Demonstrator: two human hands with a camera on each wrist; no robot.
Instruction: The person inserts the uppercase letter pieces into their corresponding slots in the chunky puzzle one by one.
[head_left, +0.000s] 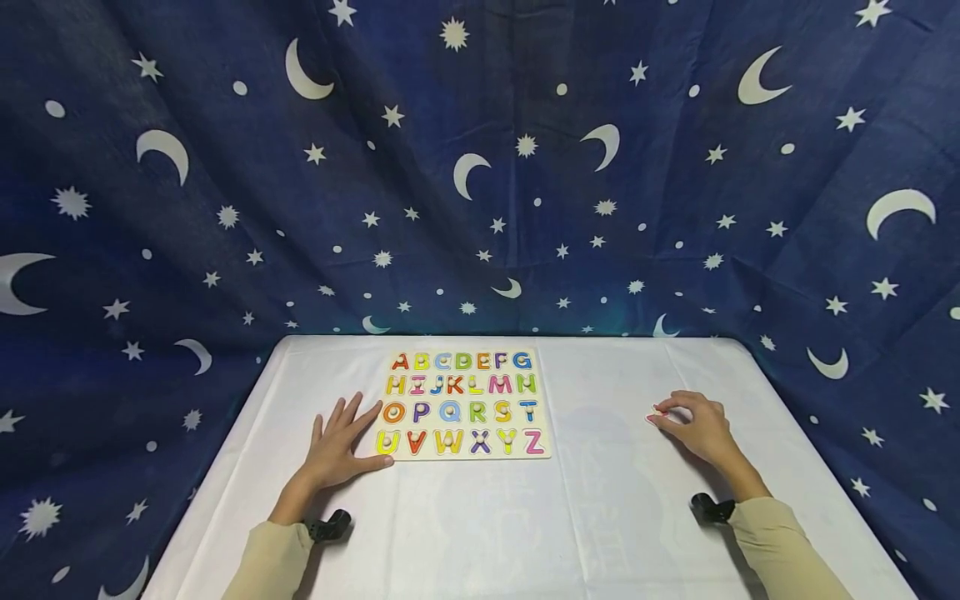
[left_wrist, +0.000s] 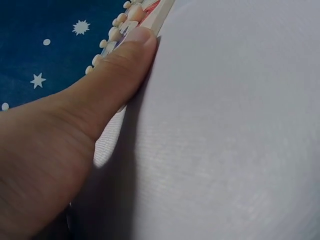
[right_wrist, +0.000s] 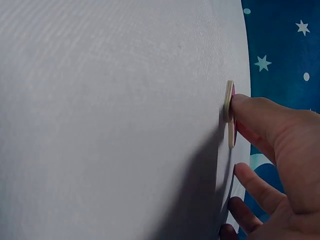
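A wooden alphabet puzzle board (head_left: 467, 404) with coloured letters lies on the white table (head_left: 525, 508), towards the back. My left hand (head_left: 341, 442) rests flat beside the board's left front corner, fingers spread, the thumb (left_wrist: 122, 60) against the board's edge (left_wrist: 159, 14). My right hand (head_left: 693, 425) is on the table to the right of the board, its fingers curled on a small flat pink-faced piece (head_left: 656, 417). The right wrist view shows that piece (right_wrist: 230, 114) lying on the cloth under a fingertip.
A dark blue cloth with white moons and stars (head_left: 480, 167) hangs behind and around the table. White cloth covers the table top between the board and the right hand. Black wrist mounts (head_left: 708, 507) sit on both forearms.
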